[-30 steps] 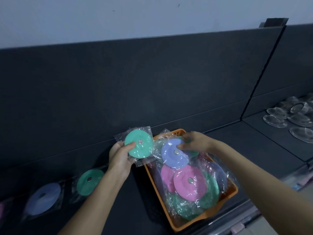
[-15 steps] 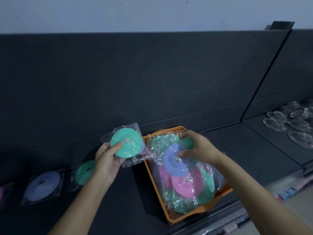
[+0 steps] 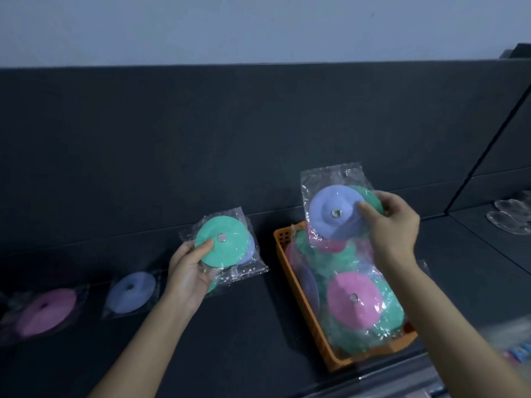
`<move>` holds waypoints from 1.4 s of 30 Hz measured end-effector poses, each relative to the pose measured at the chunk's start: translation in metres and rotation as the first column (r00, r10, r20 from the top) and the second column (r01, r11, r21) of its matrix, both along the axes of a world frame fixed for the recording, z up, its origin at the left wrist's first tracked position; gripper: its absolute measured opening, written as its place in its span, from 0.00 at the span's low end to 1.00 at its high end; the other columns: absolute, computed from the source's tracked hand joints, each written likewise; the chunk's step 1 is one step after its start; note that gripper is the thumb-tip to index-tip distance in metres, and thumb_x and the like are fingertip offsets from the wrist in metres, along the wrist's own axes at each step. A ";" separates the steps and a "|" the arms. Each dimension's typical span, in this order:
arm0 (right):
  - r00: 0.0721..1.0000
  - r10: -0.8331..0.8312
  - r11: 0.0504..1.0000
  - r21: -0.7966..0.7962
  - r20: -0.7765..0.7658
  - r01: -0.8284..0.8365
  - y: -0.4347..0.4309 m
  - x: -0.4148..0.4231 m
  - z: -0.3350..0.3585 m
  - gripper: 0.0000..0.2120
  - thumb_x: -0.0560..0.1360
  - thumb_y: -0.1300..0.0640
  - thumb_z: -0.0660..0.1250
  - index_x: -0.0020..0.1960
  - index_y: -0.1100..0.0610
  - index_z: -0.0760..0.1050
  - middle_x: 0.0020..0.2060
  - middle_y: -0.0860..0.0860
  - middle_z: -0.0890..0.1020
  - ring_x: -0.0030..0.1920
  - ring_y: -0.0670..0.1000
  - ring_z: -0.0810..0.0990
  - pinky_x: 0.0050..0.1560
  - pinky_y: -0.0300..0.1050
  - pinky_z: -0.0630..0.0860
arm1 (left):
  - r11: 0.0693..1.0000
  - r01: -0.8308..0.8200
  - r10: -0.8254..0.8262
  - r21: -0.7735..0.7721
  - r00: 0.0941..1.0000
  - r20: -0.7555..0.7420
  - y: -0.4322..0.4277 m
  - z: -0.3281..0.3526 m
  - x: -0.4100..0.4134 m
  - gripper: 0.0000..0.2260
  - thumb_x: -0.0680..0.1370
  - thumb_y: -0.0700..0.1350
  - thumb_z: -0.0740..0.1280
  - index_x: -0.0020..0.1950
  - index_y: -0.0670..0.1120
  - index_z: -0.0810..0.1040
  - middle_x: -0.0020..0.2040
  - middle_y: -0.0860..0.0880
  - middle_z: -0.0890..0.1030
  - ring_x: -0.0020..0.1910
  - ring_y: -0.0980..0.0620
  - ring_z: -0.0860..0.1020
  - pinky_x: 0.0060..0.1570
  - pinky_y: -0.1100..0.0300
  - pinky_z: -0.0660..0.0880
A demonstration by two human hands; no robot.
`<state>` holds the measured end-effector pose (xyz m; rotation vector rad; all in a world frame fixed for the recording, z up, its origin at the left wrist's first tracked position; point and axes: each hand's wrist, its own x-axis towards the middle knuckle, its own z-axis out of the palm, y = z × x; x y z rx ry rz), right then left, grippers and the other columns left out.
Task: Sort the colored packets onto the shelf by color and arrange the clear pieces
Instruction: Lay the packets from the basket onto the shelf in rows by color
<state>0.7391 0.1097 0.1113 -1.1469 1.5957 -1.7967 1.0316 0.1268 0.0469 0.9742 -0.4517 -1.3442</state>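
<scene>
A pale, plain wall (image 3: 258, 27) fills the top of the view. Below it runs a dark, matte back panel (image 3: 201, 124), crossed low down by a thin horizontal seam. At the right a slanted black edge (image 3: 485, 156) marks where this panel meets the next one. A dark block (image 3: 521, 51) pokes above the panel's top at the far right corner. An orange basket (image 3: 283, 239) with perforated walls stands right of centre, its long side running away from the viewer. A grey rail (image 3: 402, 383) lies along the near edge. Past it, at the lower right, are blurred blue and red things (image 3: 517, 351), too smeared to identify.
</scene>
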 end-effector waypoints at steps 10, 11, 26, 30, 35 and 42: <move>0.831 0.118 0.980 0.073 0.544 -0.187 0.018 0.063 0.000 0.04 0.73 0.67 0.68 0.41 0.60 0.75 0.36 0.56 0.80 0.35 0.53 0.79 0.40 0.49 0.77 | 0.999 0.008 -0.008 0.050 1.000 0.009 0.034 -0.008 0.057 0.06 0.75 0.36 0.66 0.40 0.44 0.71 0.47 0.45 0.81 0.47 0.48 0.80 0.35 0.55 0.80; 0.819 0.118 0.979 0.070 0.562 -0.190 0.020 0.068 0.000 0.04 0.73 0.68 0.67 0.41 0.61 0.75 0.36 0.56 0.80 0.35 0.53 0.79 0.39 0.48 0.77 | 0.998 0.009 -0.010 0.057 1.000 0.015 0.038 -0.011 0.063 0.06 0.75 0.36 0.66 0.40 0.43 0.72 0.48 0.44 0.81 0.48 0.47 0.80 0.36 0.55 0.81; 0.659 0.121 0.791 0.329 0.742 -0.516 0.044 0.152 -0.085 0.12 0.74 0.68 0.63 0.57 0.68 0.75 0.53 0.63 0.81 0.51 0.61 0.81 0.57 0.61 0.75 | 0.983 0.025 -0.040 0.182 0.996 0.078 0.094 -0.046 0.131 0.06 0.75 0.36 0.66 0.52 0.40 0.77 0.50 0.44 0.83 0.49 0.47 0.82 0.37 0.54 0.81; 0.738 0.101 0.717 0.465 0.668 -0.519 0.052 0.162 -0.123 0.13 0.73 0.68 0.65 0.57 0.69 0.75 0.52 0.65 0.81 0.51 0.64 0.81 0.55 0.59 0.77 | 0.967 0.035 -0.083 0.254 0.980 0.180 0.104 -0.060 0.143 0.05 0.75 0.36 0.66 0.50 0.40 0.75 0.51 0.40 0.82 0.49 0.44 0.82 0.42 0.49 0.80; 0.939 0.197 0.721 0.608 0.281 -0.333 0.056 0.159 -0.137 0.07 0.72 0.66 0.69 0.49 0.66 0.77 0.41 0.62 0.82 0.39 0.58 0.80 0.44 0.54 0.78 | 0.943 0.106 -0.200 0.315 0.938 0.283 0.109 -0.068 0.152 0.04 0.74 0.38 0.68 0.45 0.42 0.73 0.48 0.41 0.83 0.46 0.43 0.82 0.46 0.46 0.79; 0.760 0.583 0.662 0.710 -0.287 -0.239 0.058 0.152 -0.134 0.18 0.75 0.61 0.66 0.64 0.61 0.72 0.55 0.54 0.79 0.55 0.55 0.77 0.52 0.42 0.70 | 0.856 0.205 -0.447 0.475 0.755 0.480 0.115 -0.072 0.173 0.11 0.73 0.44 0.72 0.48 0.40 0.74 0.46 0.43 0.82 0.47 0.46 0.82 0.52 0.48 0.79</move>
